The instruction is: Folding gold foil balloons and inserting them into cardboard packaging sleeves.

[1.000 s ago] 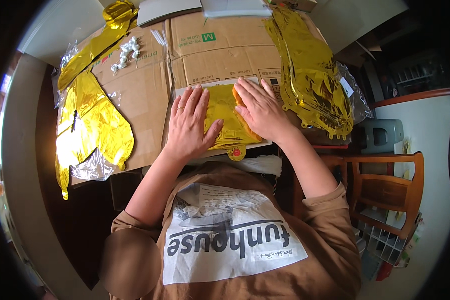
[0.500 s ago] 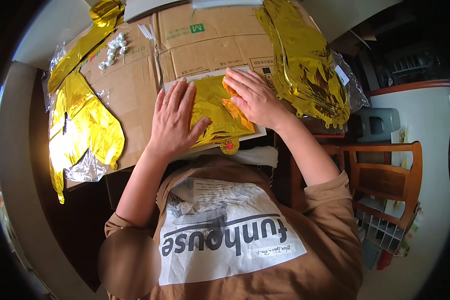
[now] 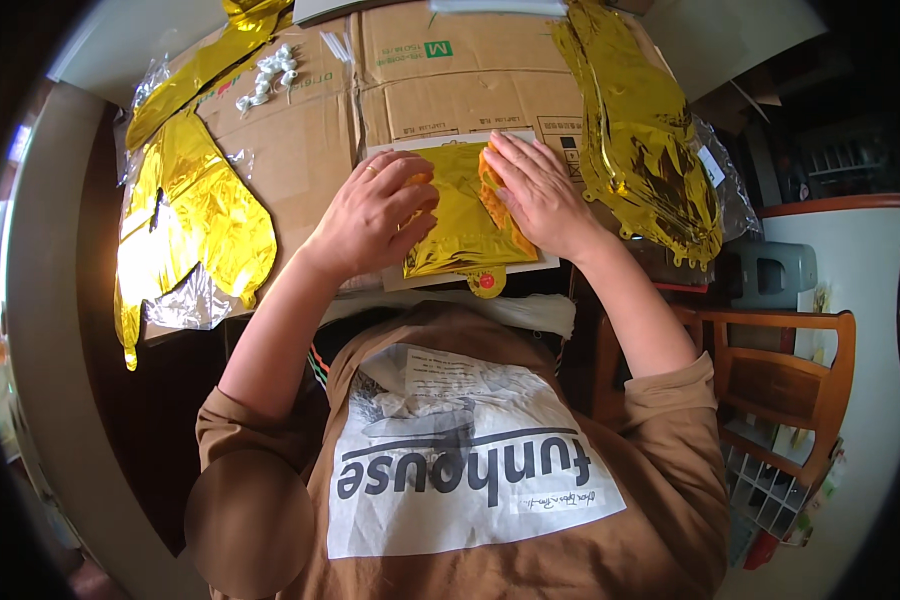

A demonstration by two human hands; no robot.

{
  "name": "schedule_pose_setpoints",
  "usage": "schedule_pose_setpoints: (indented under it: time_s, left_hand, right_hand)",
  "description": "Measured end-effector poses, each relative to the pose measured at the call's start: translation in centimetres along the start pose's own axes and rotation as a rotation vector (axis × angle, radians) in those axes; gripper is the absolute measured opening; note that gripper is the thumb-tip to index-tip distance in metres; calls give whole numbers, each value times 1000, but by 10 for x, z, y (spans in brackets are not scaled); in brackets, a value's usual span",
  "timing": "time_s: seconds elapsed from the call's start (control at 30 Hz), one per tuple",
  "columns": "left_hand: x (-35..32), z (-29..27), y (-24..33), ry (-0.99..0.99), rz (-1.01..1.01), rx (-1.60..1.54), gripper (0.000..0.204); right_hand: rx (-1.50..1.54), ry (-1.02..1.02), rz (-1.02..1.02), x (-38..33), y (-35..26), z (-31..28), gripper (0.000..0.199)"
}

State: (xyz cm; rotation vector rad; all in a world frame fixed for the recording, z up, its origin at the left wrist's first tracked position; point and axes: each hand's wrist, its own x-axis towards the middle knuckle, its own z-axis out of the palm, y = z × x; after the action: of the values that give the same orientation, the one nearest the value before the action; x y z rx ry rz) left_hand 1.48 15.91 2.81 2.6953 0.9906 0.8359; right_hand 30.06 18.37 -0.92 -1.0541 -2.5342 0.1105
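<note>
In front of me, a folded gold foil balloon (image 3: 457, 215) lies on a white card (image 3: 395, 282). A rounded tab (image 3: 486, 281) with a red mark sticks out from its near edge. My left hand (image 3: 378, 212), a ring on one finger, is closed at the balloon's left edge, fingers curled and thumb brought in toward them; the exact grip is partly hidden. Along the right edge rests my right hand (image 3: 545, 198), its fingers stretched out and pressed together. Beside that hand the foil rises in a crumpled, orange-looking fold (image 3: 492, 190).
Cardboard (image 3: 305, 150) covers the table. Flat gold foil balloons lie at the left (image 3: 205, 205) and right (image 3: 645, 140), near clear plastic wrapping (image 3: 192, 300). White curled ribbons (image 3: 267, 78) and thin white sticks (image 3: 336, 46) lie farther back. A wooden chair (image 3: 775, 385) stands to the right.
My left hand has gone from lying flat on the balloon to curling its fingers at the left edge. The right hand stays outstretched on the right edge. The whole view has shifted slightly.
</note>
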Motion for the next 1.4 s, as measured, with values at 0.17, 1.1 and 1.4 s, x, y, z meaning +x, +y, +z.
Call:
schedule_pose_setpoints:
  time_s: [0.17,1.1,1.4]
  left_hand:
    - [-3,-2,-23,-32,-82,-63,30]
    - [-11,14,-19,21,-112,-244,33]
    - [-15,16,-21,-7,-165,-227,36]
  right_hand:
    - [0,-6,4,-1,-1,-2,48]
    - [173,-168,101,76,20,-50,37]
    - [83,-31,-259,316,-53,63,20]
